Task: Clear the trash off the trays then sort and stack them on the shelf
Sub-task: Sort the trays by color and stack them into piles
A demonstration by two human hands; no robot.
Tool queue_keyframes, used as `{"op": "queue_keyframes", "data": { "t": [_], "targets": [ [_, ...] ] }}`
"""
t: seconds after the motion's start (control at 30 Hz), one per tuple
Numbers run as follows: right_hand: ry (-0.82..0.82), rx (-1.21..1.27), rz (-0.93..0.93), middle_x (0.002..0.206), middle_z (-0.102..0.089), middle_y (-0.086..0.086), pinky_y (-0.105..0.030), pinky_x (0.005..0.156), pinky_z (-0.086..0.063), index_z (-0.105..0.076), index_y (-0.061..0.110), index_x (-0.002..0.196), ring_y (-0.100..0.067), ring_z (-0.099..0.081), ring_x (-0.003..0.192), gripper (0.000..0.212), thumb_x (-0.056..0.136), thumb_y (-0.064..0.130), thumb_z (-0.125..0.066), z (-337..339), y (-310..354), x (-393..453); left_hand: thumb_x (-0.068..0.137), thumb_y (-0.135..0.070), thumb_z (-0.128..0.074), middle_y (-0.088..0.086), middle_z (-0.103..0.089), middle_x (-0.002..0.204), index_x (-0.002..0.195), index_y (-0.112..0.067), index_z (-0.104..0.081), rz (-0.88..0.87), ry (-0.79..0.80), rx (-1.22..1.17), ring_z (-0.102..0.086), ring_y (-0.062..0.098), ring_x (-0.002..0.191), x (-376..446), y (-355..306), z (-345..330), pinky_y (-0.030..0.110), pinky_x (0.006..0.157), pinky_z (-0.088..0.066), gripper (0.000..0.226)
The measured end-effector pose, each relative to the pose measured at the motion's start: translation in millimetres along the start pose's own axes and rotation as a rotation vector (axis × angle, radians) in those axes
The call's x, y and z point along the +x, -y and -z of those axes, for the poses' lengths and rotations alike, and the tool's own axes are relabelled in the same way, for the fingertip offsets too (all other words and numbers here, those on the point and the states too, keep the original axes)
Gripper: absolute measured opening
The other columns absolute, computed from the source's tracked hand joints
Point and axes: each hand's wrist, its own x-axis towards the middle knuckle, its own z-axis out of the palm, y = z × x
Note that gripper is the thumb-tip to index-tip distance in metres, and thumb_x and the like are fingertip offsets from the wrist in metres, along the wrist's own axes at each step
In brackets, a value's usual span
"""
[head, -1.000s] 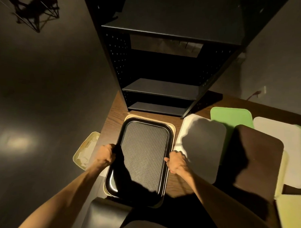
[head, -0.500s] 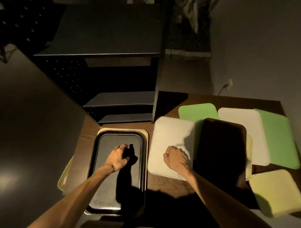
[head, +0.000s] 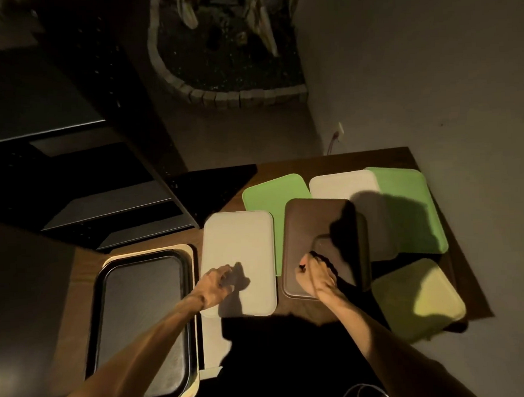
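Two hands are over the trays. The left hand [head: 217,284] hovers above the white tray [head: 241,246], fingers loosely curled, holding nothing; contact with the tray I cannot tell. The right hand [head: 315,275] sits over the near end of the brown tray [head: 318,226], fingers curled down toward its surface; whether it grips or only touches is unclear in the shadow.

Change: a second ago both hands gripped the rims of the black tray [head: 143,315], left of the left hand. Now they have let go and moved right, and the view has swung right too. The black tray stays nested on a cream tray [head: 191,260]. Judgement: that pair is sorted and set; brown or white is the next pick. No trash is visible on these trays, so clearing looks done and stacking on the shelf remains.

Beyond the hands: green tray [head: 272,192] behind the white one, another white tray [head: 340,183] and a second green tray [head: 403,211] beyond the right hand, overlapping. A yellow tray [head: 418,299] lies right of the right hand.

Brown wooden tabletop [head: 288,308]. The dark shelf [head: 112,209] stands beyond the left hand, its shelves bare in view. Dim room, hard shadows, a wall outlet with cord [head: 337,134], and a brick-edged planter [head: 226,66] further back.
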Motion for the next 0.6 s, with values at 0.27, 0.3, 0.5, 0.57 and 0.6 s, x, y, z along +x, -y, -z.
{"op": "queue_keyframes", "data": {
  "t": [0.27, 0.3, 0.5, 0.57, 0.6],
  "targets": [
    [-0.008, 0.121, -0.079, 0.118, -0.061, -0.010, -0.034, 0.092, -0.048, -0.062, 0.018, 0.113, -0.030, -0.057, 0.115, 0.031, 0.085, 0.027, -0.053, 26.3, -67.1, 14.7, 0.088, -0.022, -0.066, 0.013, -0.055, 0.134, 0.136, -0.015, -0.050, 0.063, 0.017, 0.158, -0.058, 0.029, 0.117, 19.3, -53.8, -45.7, 0.035, 0.099, -0.048, 0.051],
    [-0.023, 0.137, -0.106, 0.121, -0.057, -0.011, -0.036, 0.097, -0.046, -0.060, 0.018, 0.116, -0.030, -0.053, 0.119, 0.033, 0.085, 0.028, -0.054, 27.5, -74.5, 17.0, 0.088, -0.027, -0.065, 0.013, -0.053, 0.135, 0.138, -0.017, -0.048, 0.100, 0.004, 0.203, -0.057, 0.030, 0.118, 21.0, -58.8, -51.4, 0.036, 0.099, -0.048, 0.053],
    [-0.136, 0.325, -0.215, 0.132, -0.040, -0.019, -0.040, 0.107, -0.036, -0.047, 0.009, 0.129, -0.037, -0.040, 0.126, 0.052, 0.081, 0.019, -0.064, 32.8, -108.3, 32.0, 0.082, -0.037, -0.069, 0.017, -0.035, 0.143, 0.147, -0.017, -0.024, 0.187, -0.069, 0.249, -0.040, 0.038, 0.130, 32.4, -73.2, -93.7, 0.043, 0.104, -0.043, 0.081],
    [-0.125, 0.394, -0.234, 0.129, -0.044, -0.020, -0.041, 0.099, -0.044, -0.043, 0.007, 0.130, -0.040, -0.051, 0.116, 0.055, 0.081, 0.017, -0.066, 36.7, -112.5, 36.3, 0.081, -0.044, -0.069, 0.017, -0.033, 0.136, 0.145, -0.019, -0.022, 0.223, -0.124, 0.240, -0.041, 0.039, 0.125, 36.7, -78.0, -108.3, 0.045, 0.098, -0.047, 0.083],
    [-0.118, 0.415, -0.237, 0.128, -0.047, -0.021, -0.041, 0.096, -0.046, -0.041, 0.006, 0.130, -0.041, -0.055, 0.112, 0.055, 0.083, 0.016, -0.066, 38.4, -114.0, 38.4, 0.081, -0.051, -0.066, 0.016, -0.032, 0.130, 0.142, -0.020, -0.022, 0.243, -0.157, 0.259, -0.042, 0.038, 0.121, 38.4, -82.3, -114.9, 0.047, 0.094, -0.050, 0.081]
  ]
}}
